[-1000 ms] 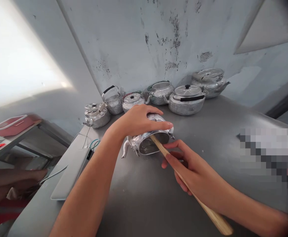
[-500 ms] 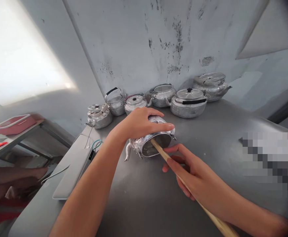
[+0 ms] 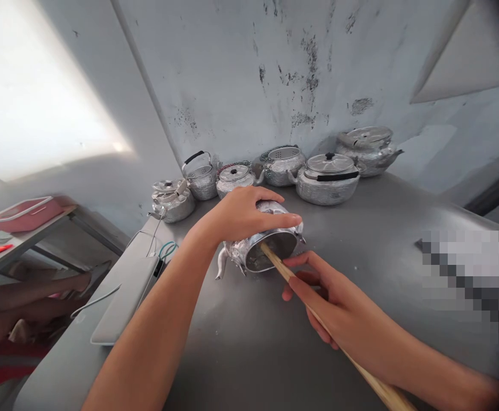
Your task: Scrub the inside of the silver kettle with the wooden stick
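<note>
The kettle [image 3: 261, 242] is small, of bright embossed metal with a curved spout at its left end. It lies on its side near the middle of the bench [image 3: 386, 217], its open round mouth turned toward the person. The bench top is smooth, dull grey metal. The stick [image 3: 281, 267] is a straight, pale wooden rod of round section; its far end enters the kettle mouth and its near end runs out past the bottom edge of the view.

The left hand [image 3: 243, 216] reaches in from the lower left with the forearm extended. It lies palm down over the upper side of the kettle, with the fingers held together and curved across the body, and the fingertips at the rim of the mouth. The right hand [image 3: 339, 305] comes in from the lower right. Its fingers are curled around the stick, the thumb on top, gripping it just short of the kettle mouth. The kettle sits directly under the left fingers and just beyond the right fingertips.

Five more metal kettles [image 3: 329, 177] stand in a row along the far edge of the bench, against a stained grey wall [image 3: 249, 74]. A flat grey slab [image 3: 125, 297] with cables lies at the left edge.
</note>
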The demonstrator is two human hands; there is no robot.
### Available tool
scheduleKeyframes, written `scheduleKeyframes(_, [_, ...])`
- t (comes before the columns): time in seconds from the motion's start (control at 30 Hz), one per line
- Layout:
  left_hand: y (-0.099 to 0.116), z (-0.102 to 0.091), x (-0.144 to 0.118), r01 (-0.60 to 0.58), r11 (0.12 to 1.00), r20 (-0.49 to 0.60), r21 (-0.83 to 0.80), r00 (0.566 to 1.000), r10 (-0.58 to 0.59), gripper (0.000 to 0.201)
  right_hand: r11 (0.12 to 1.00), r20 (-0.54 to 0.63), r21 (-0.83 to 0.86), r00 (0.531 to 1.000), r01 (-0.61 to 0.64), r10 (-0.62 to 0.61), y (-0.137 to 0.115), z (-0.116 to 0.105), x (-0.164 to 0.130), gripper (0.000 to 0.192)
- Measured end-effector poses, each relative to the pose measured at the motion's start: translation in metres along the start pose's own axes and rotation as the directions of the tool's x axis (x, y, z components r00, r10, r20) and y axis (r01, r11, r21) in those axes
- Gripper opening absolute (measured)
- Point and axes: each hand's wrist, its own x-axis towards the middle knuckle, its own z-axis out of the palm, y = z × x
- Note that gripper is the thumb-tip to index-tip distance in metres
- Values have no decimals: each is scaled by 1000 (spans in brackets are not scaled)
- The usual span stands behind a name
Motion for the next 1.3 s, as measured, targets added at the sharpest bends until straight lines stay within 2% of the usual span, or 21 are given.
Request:
scheduleKeyframes(0.23, [-1,2,-3,-47,999,-32,-8,998,46,65,996,7,39,997,-79,79,-4,0,-7,32])
scheduleKeyframes(0.63, [-1,2,-5,-68,997,-20,-24,998,68,65,997,-13,29,997,-70,71,-4,1,-12,32])
scheduleKeyframes(0.77, [-1,2,-5,-65,998,-19,-24,998,64,65,993,-8,1,993,-118,118,-5,1,-13,29])
scheduleKeyframes(0.9, [-1,3,-4,-66,997,-24,-28,998,65,65,996,-46,17,995,-90,90,-5,0,-15,32])
scheduleKeyframes(1.03, [-1,4,-4,-63,998,-24,-29,998,62,66,991,-23,-15,991,-129,129,-6,0,-15,28])
scheduleKeyframes(1.2, [-1,4,-4,-71,997,-21,-34,997,70,66,997,-34,-41,997,-70,69,-6,1,-13,24])
scheduleKeyframes(1.3, [-1,4,-5,-61,997,-19,-36,998,61,65,993,-37,-64,995,-97,95,-4,1,-14,22])
